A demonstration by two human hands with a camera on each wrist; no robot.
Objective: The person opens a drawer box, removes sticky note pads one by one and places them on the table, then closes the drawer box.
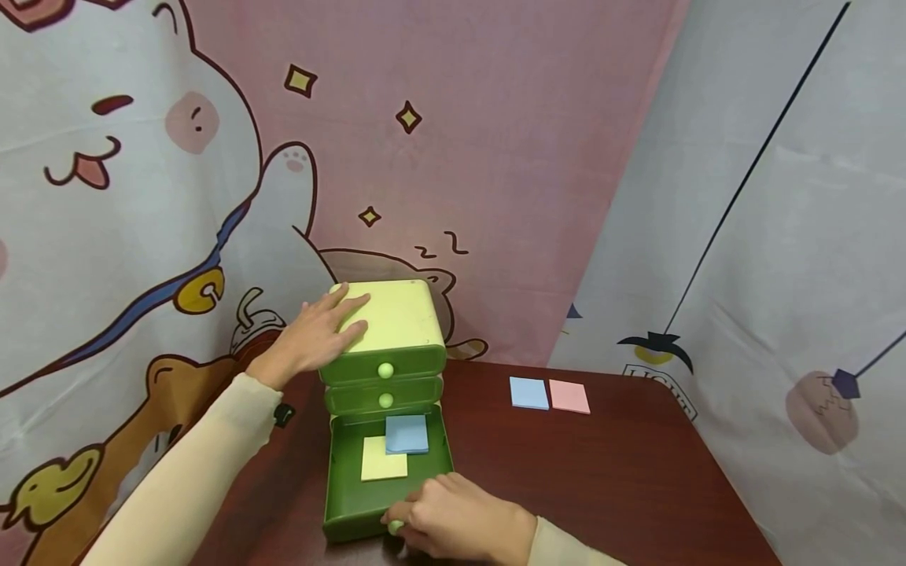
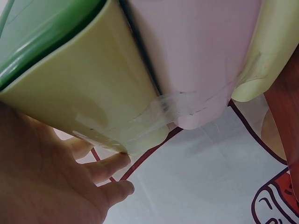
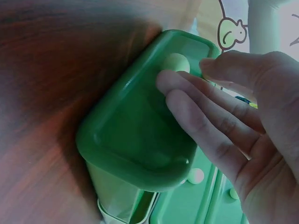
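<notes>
A small desktop drawer cabinet [image 1: 396, 310] with a pale yellow top and green drawer fronts stands against the backdrop. My left hand [image 1: 314, 334] rests at its upper left edge, fingers spread over the top; up close, fingers [image 2: 110, 168] lie along the yellow side. The bottom drawer [image 1: 347, 491] is pulled out. Inside lie a yellow sticky-note pad [image 1: 378, 464] and a blue sticky-note pad [image 1: 406, 432] overlapping it. My right hand [image 1: 467, 515] is at this drawer's round knob [image 3: 176, 62], fingertips right beside it and thumb slightly apart in the right wrist view.
On the dark red-brown table [image 1: 566, 472], a blue sticky-note pad [image 1: 528, 393] and a pink sticky-note pad [image 1: 569, 397] lie side by side right of the cabinet. Its two upper drawers [image 1: 354, 365] are closed. A cartoon-printed cloth [image 1: 495, 157] hangs behind.
</notes>
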